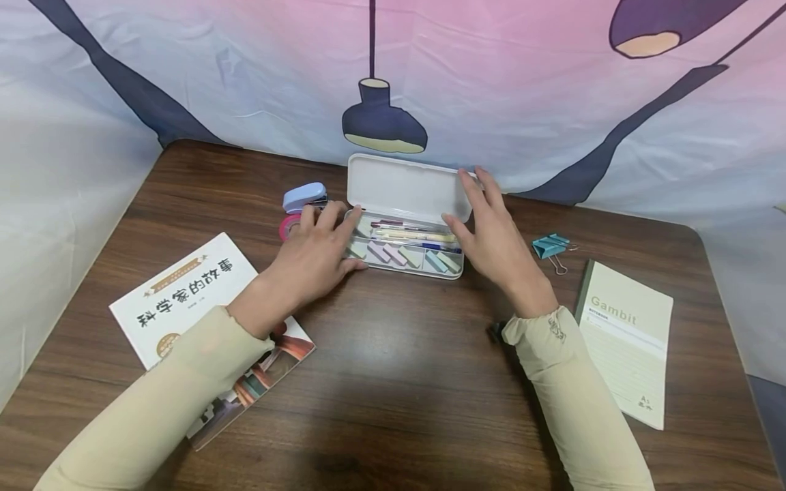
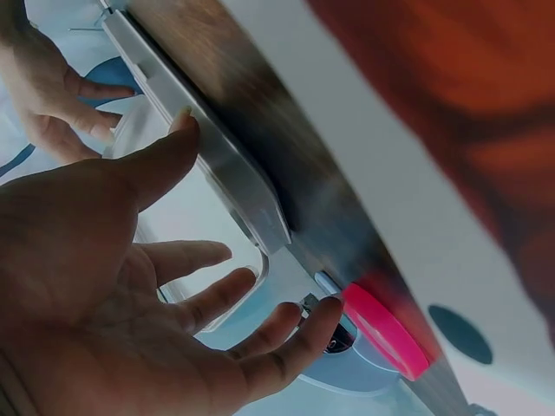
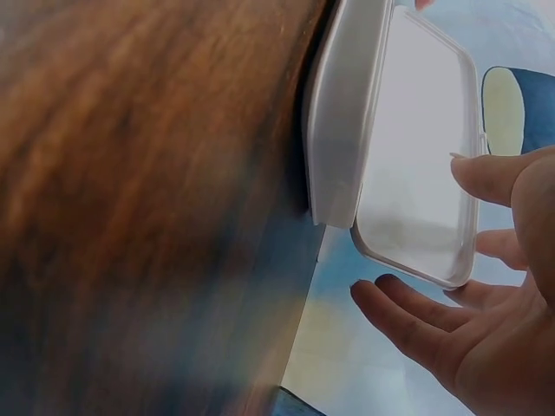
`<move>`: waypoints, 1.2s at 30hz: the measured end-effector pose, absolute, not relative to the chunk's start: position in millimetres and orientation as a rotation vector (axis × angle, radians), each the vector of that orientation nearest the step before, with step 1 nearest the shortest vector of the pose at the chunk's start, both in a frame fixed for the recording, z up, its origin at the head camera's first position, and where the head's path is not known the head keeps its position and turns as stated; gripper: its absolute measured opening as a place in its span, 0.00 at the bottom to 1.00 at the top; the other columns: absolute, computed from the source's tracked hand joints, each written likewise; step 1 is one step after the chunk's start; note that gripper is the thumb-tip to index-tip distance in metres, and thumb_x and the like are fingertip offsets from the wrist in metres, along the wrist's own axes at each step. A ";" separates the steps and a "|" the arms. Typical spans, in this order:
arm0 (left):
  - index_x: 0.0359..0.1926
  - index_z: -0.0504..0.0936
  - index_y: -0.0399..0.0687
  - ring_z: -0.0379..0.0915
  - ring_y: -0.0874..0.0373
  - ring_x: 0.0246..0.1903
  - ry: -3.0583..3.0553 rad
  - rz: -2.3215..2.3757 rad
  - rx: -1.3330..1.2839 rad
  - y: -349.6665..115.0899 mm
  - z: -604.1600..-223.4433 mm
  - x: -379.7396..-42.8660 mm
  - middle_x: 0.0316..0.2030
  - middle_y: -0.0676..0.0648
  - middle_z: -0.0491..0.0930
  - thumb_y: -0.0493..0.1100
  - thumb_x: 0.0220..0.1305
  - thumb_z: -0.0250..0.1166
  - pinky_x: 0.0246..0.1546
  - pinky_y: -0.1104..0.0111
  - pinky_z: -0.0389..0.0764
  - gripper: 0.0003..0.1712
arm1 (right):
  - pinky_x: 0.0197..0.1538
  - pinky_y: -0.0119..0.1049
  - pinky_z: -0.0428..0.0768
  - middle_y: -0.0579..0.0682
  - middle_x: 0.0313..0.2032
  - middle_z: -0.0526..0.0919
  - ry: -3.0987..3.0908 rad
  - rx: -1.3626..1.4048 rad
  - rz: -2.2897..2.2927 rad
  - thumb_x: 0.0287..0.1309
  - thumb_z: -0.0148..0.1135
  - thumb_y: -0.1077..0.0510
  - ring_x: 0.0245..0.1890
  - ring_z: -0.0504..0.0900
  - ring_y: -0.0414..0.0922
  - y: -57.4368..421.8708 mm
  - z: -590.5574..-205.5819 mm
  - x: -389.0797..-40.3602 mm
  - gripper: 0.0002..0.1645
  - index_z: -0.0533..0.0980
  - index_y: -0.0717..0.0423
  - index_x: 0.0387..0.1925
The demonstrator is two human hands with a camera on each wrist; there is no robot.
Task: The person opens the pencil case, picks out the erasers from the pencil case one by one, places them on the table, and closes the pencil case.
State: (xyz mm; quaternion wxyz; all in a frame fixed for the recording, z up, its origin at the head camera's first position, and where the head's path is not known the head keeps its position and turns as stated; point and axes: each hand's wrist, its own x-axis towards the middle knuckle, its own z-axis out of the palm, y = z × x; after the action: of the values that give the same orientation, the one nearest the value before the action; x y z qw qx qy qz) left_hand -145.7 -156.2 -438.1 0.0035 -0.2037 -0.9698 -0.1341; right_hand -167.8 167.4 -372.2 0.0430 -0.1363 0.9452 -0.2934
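Observation:
A white pencil case [image 1: 453,273] stands with its lid [image 1: 408,184] raised against the backdrop. Several pens [image 1: 417,235] fill its rear compartment, and small pastel blocks [image 1: 393,254] lie in the front ones. My left hand [image 1: 316,252] is at the case's left end, fingers spread and thumb near the front wall [image 2: 208,147]. At the lid's right edge is my right hand [image 1: 494,242], with extended fingers around that edge and the thumb on the inner side. Whether its fingertips press the lid is hard to tell.
Behind my left hand sit a blue stapler [image 1: 303,196] and a pink tape roll [image 1: 287,226]. A book [image 1: 190,300] lies under the left forearm. To the right are teal binder clips [image 1: 549,245] and a notebook [image 1: 626,341].

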 end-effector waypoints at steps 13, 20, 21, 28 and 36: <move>0.92 0.61 0.47 0.67 0.27 0.65 -3.110 -0.397 -0.631 -150.5 -422.7 -145.8 0.88 0.37 0.60 0.67 0.76 0.75 0.48 0.36 0.87 0.57 | 0.79 0.70 0.77 0.60 0.94 0.46 2.876 -0.365 -0.859 0.90 0.59 0.44 0.83 0.72 0.71 169.9 -373.5 -177.6 0.48 0.47 0.33 0.95; 0.93 0.57 0.48 0.66 0.27 0.67 -3.181 -0.377 -0.640 -148.5 -415.1 -145.0 0.93 0.42 0.55 0.70 0.79 0.70 0.50 0.35 0.84 0.58 | 0.81 0.70 0.75 0.63 0.93 0.46 2.864 -0.360 -0.876 0.89 0.59 0.46 0.87 0.65 0.70 170.5 -378.9 -181.3 0.49 0.45 0.34 0.96; 0.93 0.57 0.49 0.66 0.28 0.67 -3.180 -0.379 -0.645 -148.9 -415.8 -145.1 0.93 0.43 0.55 0.71 0.79 0.70 0.50 0.36 0.84 0.58 | 0.81 0.70 0.75 0.64 0.93 0.46 2.863 -0.359 -0.878 0.89 0.59 0.46 0.88 0.64 0.70 170.6 -379.6 -181.9 0.49 0.44 0.34 0.96; 0.94 0.57 0.52 0.65 0.33 0.65 -3.174 -0.360 -0.648 -156.2 -437.0 -154.8 0.93 0.49 0.56 0.75 0.75 0.71 0.50 0.40 0.85 0.61 | 0.82 0.69 0.74 0.64 0.93 0.46 2.844 -0.341 -0.877 0.89 0.59 0.45 0.89 0.61 0.70 172.2 -382.5 -185.7 0.50 0.44 0.33 0.96; 0.93 0.59 0.51 0.66 0.32 0.63 -3.212 -0.396 -0.634 -158.2 -431.0 -156.9 0.92 0.46 0.58 0.76 0.73 0.72 0.53 0.38 0.84 0.62 | 0.84 0.71 0.69 0.65 0.93 0.43 2.816 -0.354 -0.850 0.89 0.59 0.44 0.93 0.48 0.68 172.1 -384.7 -189.5 0.51 0.42 0.35 0.96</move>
State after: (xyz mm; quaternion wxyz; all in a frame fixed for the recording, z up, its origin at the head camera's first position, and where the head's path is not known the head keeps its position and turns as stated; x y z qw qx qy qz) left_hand -156.9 -158.2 -431.0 -0.0782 -0.1917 -0.9710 -0.1197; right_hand -189.5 172.1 -384.7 0.0895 -0.1189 0.9466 -0.2859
